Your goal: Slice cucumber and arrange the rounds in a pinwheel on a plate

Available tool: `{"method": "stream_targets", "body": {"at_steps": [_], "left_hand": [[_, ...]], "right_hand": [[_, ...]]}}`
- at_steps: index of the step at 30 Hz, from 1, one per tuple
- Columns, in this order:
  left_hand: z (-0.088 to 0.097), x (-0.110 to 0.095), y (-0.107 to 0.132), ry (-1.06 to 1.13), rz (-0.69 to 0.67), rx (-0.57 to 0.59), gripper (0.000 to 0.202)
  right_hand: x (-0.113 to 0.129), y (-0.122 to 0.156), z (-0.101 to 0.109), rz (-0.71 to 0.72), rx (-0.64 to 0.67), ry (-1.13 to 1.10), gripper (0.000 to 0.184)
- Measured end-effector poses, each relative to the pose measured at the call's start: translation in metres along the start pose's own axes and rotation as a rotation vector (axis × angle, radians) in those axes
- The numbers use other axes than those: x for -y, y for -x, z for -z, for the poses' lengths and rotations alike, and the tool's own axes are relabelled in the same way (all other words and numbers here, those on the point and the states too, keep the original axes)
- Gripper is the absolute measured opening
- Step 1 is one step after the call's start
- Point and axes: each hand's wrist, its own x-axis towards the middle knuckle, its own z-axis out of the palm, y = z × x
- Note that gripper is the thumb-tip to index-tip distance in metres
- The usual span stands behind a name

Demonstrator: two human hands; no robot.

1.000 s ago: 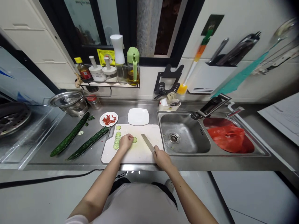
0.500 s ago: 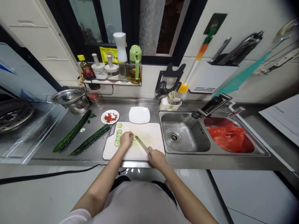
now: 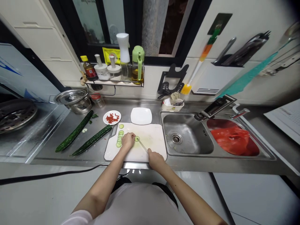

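On the white cutting board [image 3: 150,132], a round cucumber slice [image 3: 137,138] lies at the fingertips of my left hand [image 3: 128,140]. The fingers are bent together at its left edge. My right hand [image 3: 156,160] is wrapped around the handle of a knife [image 3: 142,146]. Its narrow blade slants up and left, with the tip at the slice. Left of my left hand, several cucumber slices [image 3: 119,139] overlap in a column, partly covered by the hand. A single slice [image 3: 121,126] lies above them.
Two cucumbers [image 3: 92,140] lie left of the board. Behind it stand a plate of chopped red pieces [image 3: 112,117] and a white plate [image 3: 141,116]. A steel sink [image 3: 187,137] adjoins on the right, with a red bag [image 3: 231,139]. A lidded pot [image 3: 79,103] sits back left.
The knife blade has turned and now shows more edge-on, its tip still at the slice. My hands keep nearly the same places. The whole view has shifted slightly.
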Motion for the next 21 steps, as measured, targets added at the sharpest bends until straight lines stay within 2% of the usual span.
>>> {"method": "stream_targets", "body": {"at_steps": [21], "left_hand": [[0.0002,-0.0019,-0.002,-0.043,0.025,0.03,0.023]], "right_hand": [[0.0085,-0.0082,0.0077,0.029,-0.007,-0.044,0.034]]}}
